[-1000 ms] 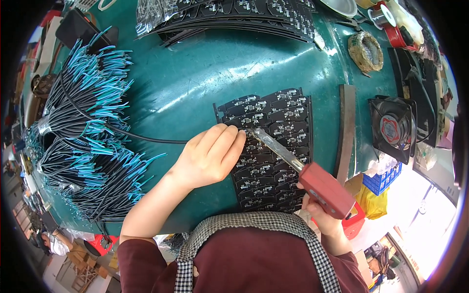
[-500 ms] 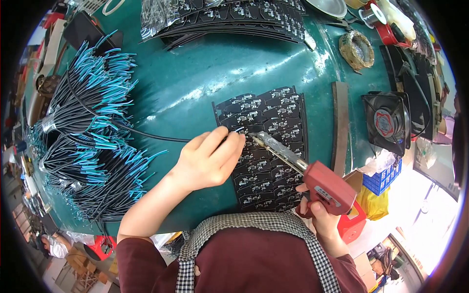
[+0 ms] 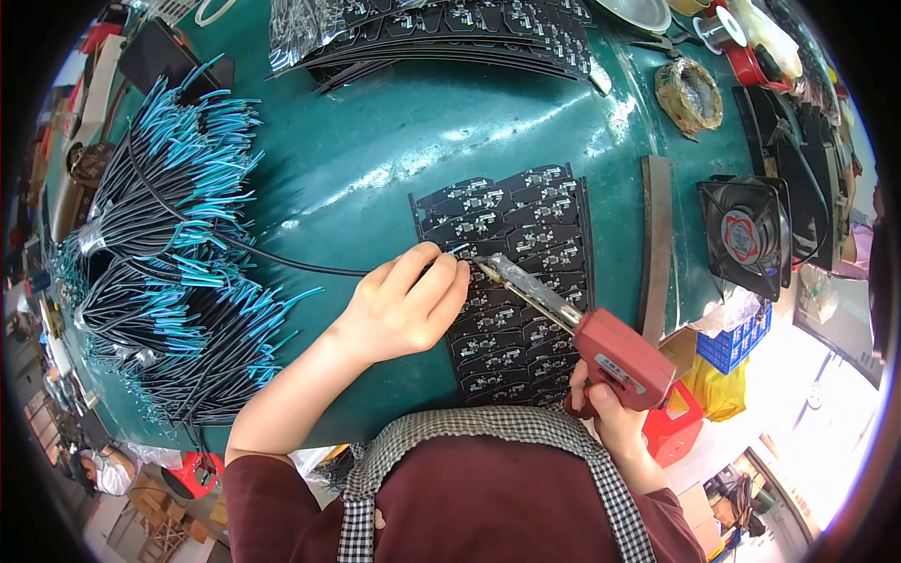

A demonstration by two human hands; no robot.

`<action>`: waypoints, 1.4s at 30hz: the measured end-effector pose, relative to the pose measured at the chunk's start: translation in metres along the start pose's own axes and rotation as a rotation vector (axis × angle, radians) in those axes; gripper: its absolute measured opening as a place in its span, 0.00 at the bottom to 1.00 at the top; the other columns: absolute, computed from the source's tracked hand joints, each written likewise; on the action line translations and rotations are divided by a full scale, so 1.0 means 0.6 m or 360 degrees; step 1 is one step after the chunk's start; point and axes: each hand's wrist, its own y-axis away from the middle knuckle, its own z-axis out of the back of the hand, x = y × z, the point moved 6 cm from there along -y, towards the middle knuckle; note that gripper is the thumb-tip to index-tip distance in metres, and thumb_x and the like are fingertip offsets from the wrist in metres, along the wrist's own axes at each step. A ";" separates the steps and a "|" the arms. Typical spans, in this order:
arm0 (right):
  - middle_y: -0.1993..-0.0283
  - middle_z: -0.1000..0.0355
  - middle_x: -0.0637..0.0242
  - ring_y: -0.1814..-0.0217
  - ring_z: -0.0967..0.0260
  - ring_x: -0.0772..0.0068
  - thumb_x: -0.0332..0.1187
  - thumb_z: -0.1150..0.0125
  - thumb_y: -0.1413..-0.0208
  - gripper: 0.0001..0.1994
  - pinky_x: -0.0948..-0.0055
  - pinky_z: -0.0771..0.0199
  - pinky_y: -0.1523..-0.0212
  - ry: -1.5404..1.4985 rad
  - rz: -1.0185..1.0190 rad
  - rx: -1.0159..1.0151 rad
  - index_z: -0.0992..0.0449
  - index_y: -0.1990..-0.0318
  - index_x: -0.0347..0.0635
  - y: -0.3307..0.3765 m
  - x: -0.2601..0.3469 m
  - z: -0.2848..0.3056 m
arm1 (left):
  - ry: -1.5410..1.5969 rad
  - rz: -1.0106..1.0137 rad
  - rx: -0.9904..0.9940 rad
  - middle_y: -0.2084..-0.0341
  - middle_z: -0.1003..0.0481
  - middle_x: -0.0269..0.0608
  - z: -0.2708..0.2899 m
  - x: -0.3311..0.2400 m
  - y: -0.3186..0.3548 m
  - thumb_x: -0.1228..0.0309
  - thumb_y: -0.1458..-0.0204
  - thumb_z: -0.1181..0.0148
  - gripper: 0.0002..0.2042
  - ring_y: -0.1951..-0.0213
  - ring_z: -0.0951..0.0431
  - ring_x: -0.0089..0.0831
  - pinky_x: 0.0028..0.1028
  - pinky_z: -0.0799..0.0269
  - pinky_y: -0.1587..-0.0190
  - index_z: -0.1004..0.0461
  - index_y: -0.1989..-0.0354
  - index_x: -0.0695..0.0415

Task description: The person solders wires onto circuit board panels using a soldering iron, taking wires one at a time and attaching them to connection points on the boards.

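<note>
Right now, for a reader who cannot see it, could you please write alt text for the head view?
A left hand holds a black cable over a circuit-board panel; the right hand grips a red soldering gun, its tip near the cable's end. Wire bundles lie at left.

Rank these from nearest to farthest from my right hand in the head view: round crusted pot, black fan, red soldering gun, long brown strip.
1. Red soldering gun: held in your right hand.
2. Long brown strip: just beyond, slightly right.
3. Black fan: farther right.
4. Round crusted pot: farthest, toward the upper right.
</note>
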 end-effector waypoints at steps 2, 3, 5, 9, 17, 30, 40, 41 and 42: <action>0.69 0.31 0.60 0.78 0.36 0.75 0.42 0.37 0.50 0.26 0.79 0.36 0.77 0.0181 -0.0012 -0.0101 0.36 0.50 0.31 -0.001 -0.002 0.000 | 0.0008 0.0000 -0.0008 0.72 0.29 0.39 -0.001 0.001 0.002 0.75 0.67 0.42 0.10 0.67 0.26 0.32 0.22 0.26 0.72 0.25 0.72 0.62; 0.69 0.31 0.60 0.78 0.36 0.75 0.42 0.37 0.50 0.26 0.79 0.36 0.77 0.0180 -0.0012 -0.0101 0.36 0.50 0.31 0.000 -0.003 0.000 | 0.0017 0.0000 -0.0016 0.72 0.29 0.39 -0.001 0.001 0.002 0.75 0.68 0.42 0.10 0.67 0.26 0.32 0.22 0.26 0.72 0.25 0.72 0.62; 0.71 0.31 0.61 0.78 0.36 0.76 0.42 0.38 0.49 0.25 0.78 0.35 0.77 0.0294 -0.0013 -0.0116 0.35 0.51 0.31 0.004 -0.006 0.003 | 0.0011 -0.0001 -0.0017 0.73 0.29 0.39 -0.001 0.001 0.001 0.75 0.67 0.42 0.10 0.67 0.26 0.32 0.22 0.26 0.72 0.26 0.72 0.62; 0.70 0.31 0.60 0.77 0.35 0.75 0.41 0.39 0.49 0.25 0.77 0.34 0.76 0.0452 0.0001 -0.0077 0.35 0.51 0.31 0.010 -0.011 0.012 | -0.0002 -0.0011 -0.0021 0.72 0.29 0.39 -0.001 -0.001 -0.003 0.76 0.66 0.42 0.09 0.67 0.25 0.32 0.22 0.25 0.72 0.26 0.72 0.62; 0.50 0.32 0.48 0.73 0.33 0.73 0.37 0.39 0.48 0.29 0.79 0.33 0.72 0.0034 0.0193 -0.0078 0.42 0.42 0.32 0.013 0.013 0.003 | -0.0012 0.0004 0.0040 0.72 0.30 0.38 0.005 -0.004 0.001 0.76 0.67 0.40 0.10 0.66 0.26 0.32 0.23 0.29 0.71 0.26 0.71 0.60; 0.58 0.32 0.56 0.81 0.42 0.79 0.38 0.49 0.44 0.22 0.83 0.45 0.81 0.0236 0.0508 -0.0539 0.41 0.48 0.31 0.066 0.020 0.037 | -0.0156 0.1091 0.0257 0.62 0.28 0.43 0.113 0.013 0.100 0.76 0.58 0.42 0.12 0.56 0.30 0.39 0.35 0.35 0.52 0.27 0.62 0.60; 0.58 0.32 0.51 0.80 0.40 0.76 0.37 0.47 0.44 0.24 0.82 0.40 0.83 0.0188 0.0571 -0.0430 0.42 0.45 0.32 0.063 0.024 0.055 | -0.0646 0.0651 0.0288 0.70 0.28 0.38 0.106 0.054 0.136 0.77 0.61 0.43 0.08 0.65 0.28 0.34 0.32 0.34 0.61 0.27 0.69 0.60; 0.58 0.32 0.50 0.80 0.39 0.75 0.37 0.47 0.45 0.24 0.81 0.40 0.83 0.0145 0.0554 -0.0398 0.42 0.45 0.32 0.058 0.021 0.059 | -0.0665 0.0591 0.0279 0.70 0.29 0.40 0.104 0.053 0.138 0.76 0.61 0.44 0.09 0.66 0.28 0.34 0.32 0.33 0.63 0.27 0.68 0.61; 0.58 0.33 0.49 0.79 0.38 0.73 0.36 0.46 0.45 0.24 0.81 0.39 0.83 0.0129 0.0540 -0.0359 0.42 0.45 0.33 0.055 0.023 0.060 | -0.0578 0.0610 0.0055 0.71 0.28 0.42 0.111 0.043 0.139 0.79 0.62 0.42 0.09 0.70 0.27 0.34 0.30 0.32 0.68 0.26 0.68 0.61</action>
